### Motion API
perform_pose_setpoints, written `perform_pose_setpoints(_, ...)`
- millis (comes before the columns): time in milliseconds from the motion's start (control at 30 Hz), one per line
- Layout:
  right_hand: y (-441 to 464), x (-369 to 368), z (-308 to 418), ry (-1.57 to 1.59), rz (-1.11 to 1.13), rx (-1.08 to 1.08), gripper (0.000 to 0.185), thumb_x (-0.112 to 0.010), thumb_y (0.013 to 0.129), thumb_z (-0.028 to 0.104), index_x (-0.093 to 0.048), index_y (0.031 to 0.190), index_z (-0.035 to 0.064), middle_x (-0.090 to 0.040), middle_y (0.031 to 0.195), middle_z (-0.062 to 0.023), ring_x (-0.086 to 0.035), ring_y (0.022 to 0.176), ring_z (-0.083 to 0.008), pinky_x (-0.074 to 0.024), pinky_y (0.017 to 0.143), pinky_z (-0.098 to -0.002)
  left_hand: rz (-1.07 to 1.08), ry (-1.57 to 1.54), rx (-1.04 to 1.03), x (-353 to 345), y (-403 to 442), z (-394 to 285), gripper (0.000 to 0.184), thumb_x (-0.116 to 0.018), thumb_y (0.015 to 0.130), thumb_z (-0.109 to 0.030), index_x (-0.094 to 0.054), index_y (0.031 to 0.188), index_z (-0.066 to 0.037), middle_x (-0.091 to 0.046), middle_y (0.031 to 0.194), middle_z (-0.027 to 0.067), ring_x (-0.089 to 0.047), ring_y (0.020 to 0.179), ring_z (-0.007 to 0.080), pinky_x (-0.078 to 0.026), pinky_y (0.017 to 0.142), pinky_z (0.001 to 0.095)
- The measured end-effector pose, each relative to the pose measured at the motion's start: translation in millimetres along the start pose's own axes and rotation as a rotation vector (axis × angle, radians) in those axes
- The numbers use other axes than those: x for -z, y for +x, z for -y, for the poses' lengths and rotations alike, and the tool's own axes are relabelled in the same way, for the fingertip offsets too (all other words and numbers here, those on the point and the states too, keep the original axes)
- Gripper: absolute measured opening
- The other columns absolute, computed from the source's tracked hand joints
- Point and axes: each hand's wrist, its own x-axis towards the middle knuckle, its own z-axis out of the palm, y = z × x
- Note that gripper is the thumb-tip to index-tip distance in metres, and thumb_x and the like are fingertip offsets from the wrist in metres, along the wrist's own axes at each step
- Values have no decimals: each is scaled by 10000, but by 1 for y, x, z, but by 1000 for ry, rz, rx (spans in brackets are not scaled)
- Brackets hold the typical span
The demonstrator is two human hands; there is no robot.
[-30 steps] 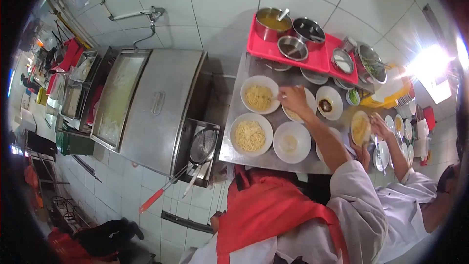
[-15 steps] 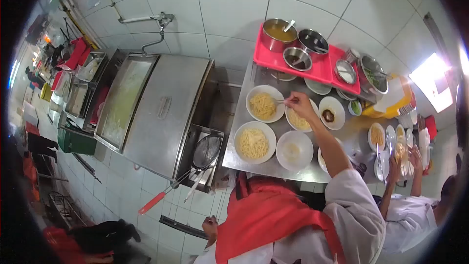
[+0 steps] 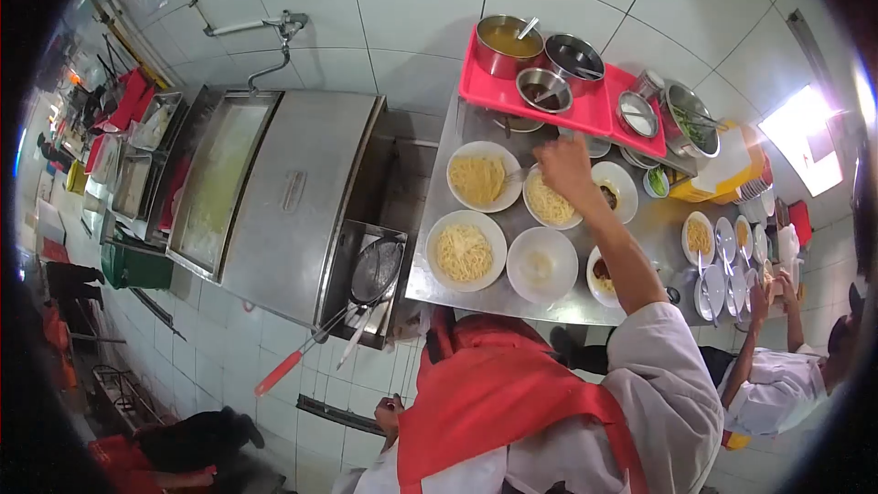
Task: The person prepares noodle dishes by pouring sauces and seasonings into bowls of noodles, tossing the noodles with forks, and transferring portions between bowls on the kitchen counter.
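My right hand point(image 3: 564, 165) pinches the handle of a fork point(image 3: 517, 177), with its tines at the right side of the noodles in the upper left bowl point(image 3: 455, 194). Below my right hand is another bowl of noodles point(image 3: 551, 204). Nearer the table's front edge stand a third noodle bowl point(image 3: 465, 252) and a white bowl point(image 3: 541, 265) with a little pale matter at the bottom. A bowl with dark sauce point(image 3: 626, 185) is partly behind my right wrist. My left hand point(image 3: 389, 413) hangs low beside the red apron point(image 3: 512, 402), fingers curled; its contents are hidden.
A red tray point(image 3: 585, 110) with pots stands against the wall. At the left are a steel vat point(image 3: 224, 187) and a strainer point(image 3: 377, 270) with a red handle. A co-worker's hands point(image 3: 773, 291) are beside plates point(image 3: 713, 288) at the far right.
The noodles in the upper left bowl have been shifted by the fork. The co-worker has moved right, away from my right arm, taking a plate along. My left hand has come further into view.
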Motion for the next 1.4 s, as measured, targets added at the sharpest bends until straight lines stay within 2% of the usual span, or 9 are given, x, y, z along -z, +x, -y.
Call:
perform_pose_setpoints(367, -9, -62, -45, 784, 87, -186, 96, -687, 725, 211, -696, 799, 149, -690, 804, -75, -652, 833, -260, -392, 817, -454, -38, -136, 53, -3, 5, 11, 333, -667, 849, -267, -614, 705, 28, -634, 598, 144, -605, 542, 196, -462, 524, 366)
perform_pose_setpoints(433, -4, 13, 11, -554, -146, 139, 63, -676, 701, 158, -677, 757, 130, -669, 720, -68, -643, 734, -256, -405, 783, -426, 161, -33, -23, 1, 6, 0, 334, -663, 851, -266, -619, 703, 30, -630, 594, 152, -603, 535, 209, -465, 528, 364)
perform_pose_setpoints(600, 9, -39, 6, -573, -102, 150, 118, -721, 680, 222, -707, 773, 150, -675, 709, -48, -641, 813, -231, -378, 847, -423, 111, 75, -87, -1, 7, 6, 351, -671, 839, -303, -638, 723, 27, -629, 592, 159, -601, 534, 231, -463, 532, 382)
perform_pose_setpoints(800, -2, -38, -40, 632, 174, -235, 106, -673, 720, 187, -706, 814, 152, -672, 707, -39, -646, 796, -236, -399, 843, -433, 28, 14, 12, 11, 5, -9, 365, -685, 825, -313, -657, 738, 41, -624, 578, 167, -601, 529, 255, -468, 538, 409)
perform_pose_setpoints(867, 0, 23, 11, -587, -338, 252, 173, -701, 775, 241, -629, 710, 98, -664, 708, -80, -646, 736, -273, -460, 671, -424, 111, 24, -125, -4, 18, 19, 360, -696, 817, -317, -671, 759, 38, -634, 593, 170, -602, 531, 252, -470, 542, 404)
perform_pose_setpoints(1000, -1, -6, 16, -517, -266, 263, 147, -700, 770, 221, -628, 715, 105, -669, 710, -78, -647, 713, -270, -462, 685, -428, 43, 236, -31, -13, 26, 19, 349, -705, 811, -315, -676, 768, 31, -642, 612, 189, -619, 552, 243, -483, 550, 390)
perform_pose_setpoints(1200, -10, -62, -58, 951, 136, -245, 90, -686, 705, 167, -702, 793, 156, -685, 759, -48, -650, 836, -232, -401, 855, -445, -48, -117, -25, 5, 31, 13, 334, -690, 841, -255, -646, 745, 62, -629, 603, 211, -634, 560, 271, -479, 534, 405)
perform_pose_setpoints(1267, -10, 13, -11, -430, -115, 106, 96, -715, 736, 221, -669, 728, 138, -636, 663, -73, -627, 729, -269, -379, 778, -441, 23, 201, -118, 21, 12, -34, 326, -687, 843, -239, -639, 736, 65, -626, 599, 216, -623, 542, 271, -467, 524, 420)
perform_pose_setpoints(1400, 8, 8, 10, -453, -215, 157, 106, -734, 718, 218, -673, 732, 133, -637, 651, -70, -634, 728, -250, -388, 769, -444, 38, 109, -122, -4, 33, 0, 314, -686, 838, -236, -641, 699, 42, -624, 589, 201, -620, 533, 260, -458, 509, 405)
